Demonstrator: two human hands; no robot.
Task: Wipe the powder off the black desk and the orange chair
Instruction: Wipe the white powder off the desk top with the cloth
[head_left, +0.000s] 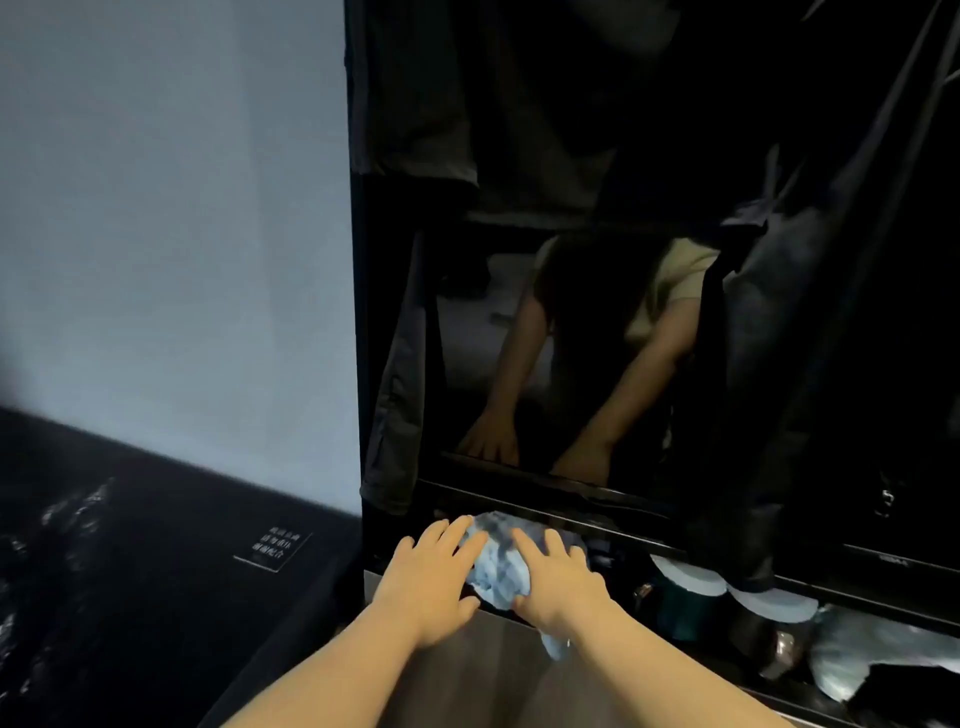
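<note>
Worktop (130, 597): black surface at near left, running to the pale wall.
Powder (72, 509): white streaks and specks scattered across its left part.
Label (272, 550): small white-printed rectangle lying flat near its far right corner; text too small to read.
Right edge: meets the dark cabinet.

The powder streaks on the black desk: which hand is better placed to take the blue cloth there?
Probably the left hand. It lies flat on the blue cloth on the side nearer the powder streaks, which are far left on the black desk. The right hand would have to cross over.
</note>
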